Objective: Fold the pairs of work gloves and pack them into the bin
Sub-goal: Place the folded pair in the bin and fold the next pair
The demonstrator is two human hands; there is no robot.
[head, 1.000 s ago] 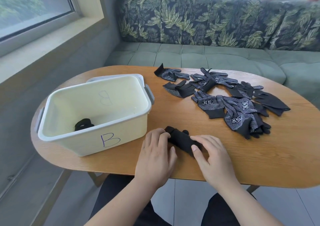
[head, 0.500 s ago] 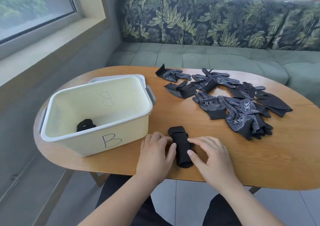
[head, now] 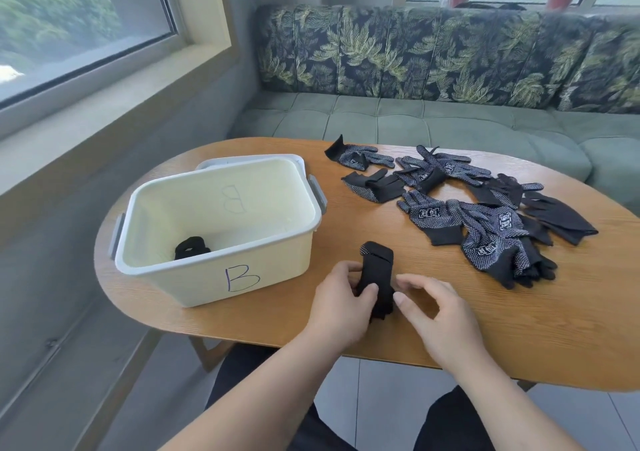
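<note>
— What stands at the left end of the oval wooden tabletop (head: 554, 333)?

— A cream rectangular plastic bin (head: 277, 263) with grey side handles and a "B" in purple marker on its near wall. One black folded glove bundle (head: 191, 247) lies on its floor, in the near left corner.

— And just right of the bin?

— The left hand (head: 341, 303), close to the tabletop's near edge. Its thumb and fingers are curled round a black rolled pair of work gloves (head: 377, 270), pinching the lower half. The roll points away from the person. Its far end shows a few white dots, and its near end is at the tabletop.

— What about the right hand (head: 436, 308)?

— It is immediately right of the roll, with bent fingers and the thumb tip at the roll's right edge. I cannot tell whether it actually grips the roll or only sits beside it.

— And further right?

— A scatter of loose black knit gloves with white grip dots (head: 485, 229) runs from the middle of the far edge towards the right end, well apart from the roll. Some overlap in a heap and some lie singly. Beyond the far edge is a green cushioned bench with a leaf-print back (head: 450, 52).
</note>
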